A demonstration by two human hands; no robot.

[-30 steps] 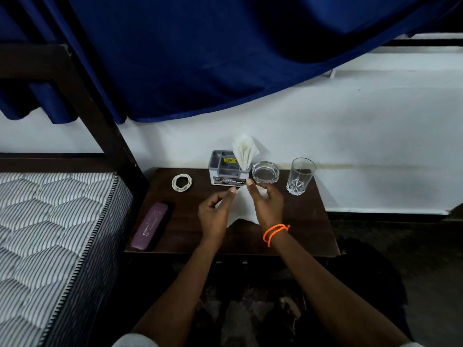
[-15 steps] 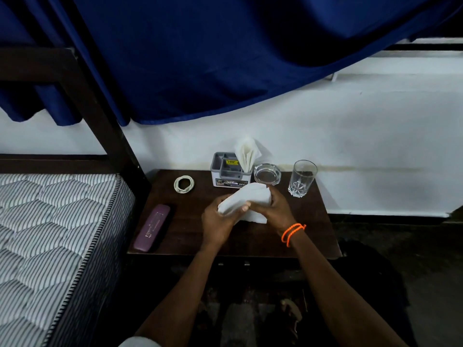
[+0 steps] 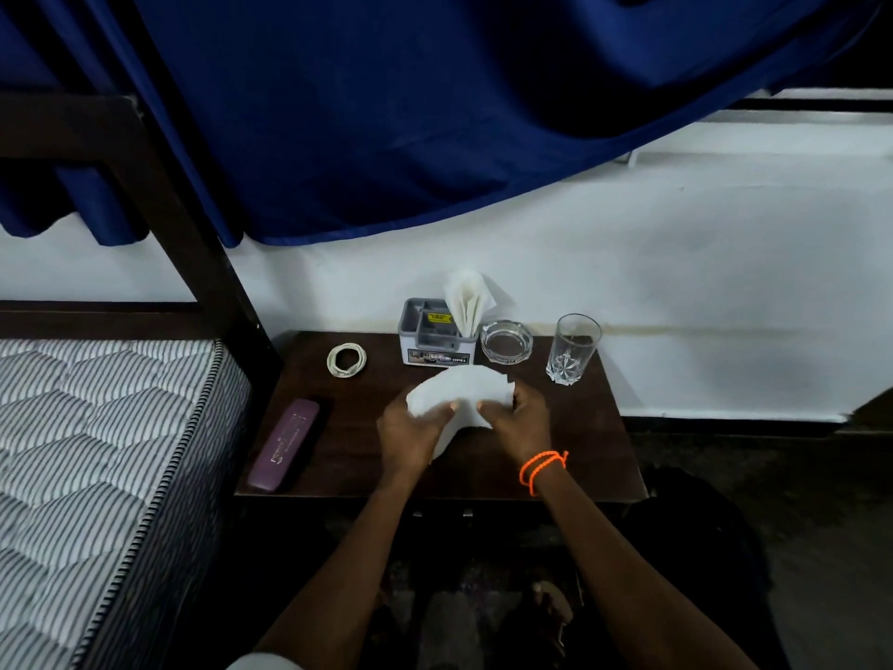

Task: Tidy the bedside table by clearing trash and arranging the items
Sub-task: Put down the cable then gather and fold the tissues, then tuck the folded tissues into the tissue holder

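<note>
1. folding step in hand: left hand (image 3: 410, 430) and right hand (image 3: 519, 420) both grip a white paper napkin (image 3: 459, 394), held just above the middle of the dark wooden surface (image 3: 580, 456).
2. fingers: on each hand they are curled round the napkin's edges, thumbs on top and near each other at the front fold; the napkin arches up between them, its lower flap hanging toward the surface.
3. judgement: this sheet looks clean and is being folded, not crumpled, so it probably counts as an item to arrange, not trash.
4. other items, all standing apart from the hands: grey organiser box (image 3: 437, 338) with folded napkins (image 3: 466, 302) upright in its right slot, glass ashtray (image 3: 506, 341) just right of the box, drinking glass (image 3: 572, 348) at back right, coiled white cable (image 3: 346, 360) at back left, purple case (image 3: 285, 442) along the left edge.
5. next move calls for: pressing the fold flat, then carrying it back to the box slot without knocking the ashtray or the glass.
6. risk: thin paper may spring open if one hand lets go early.
</note>
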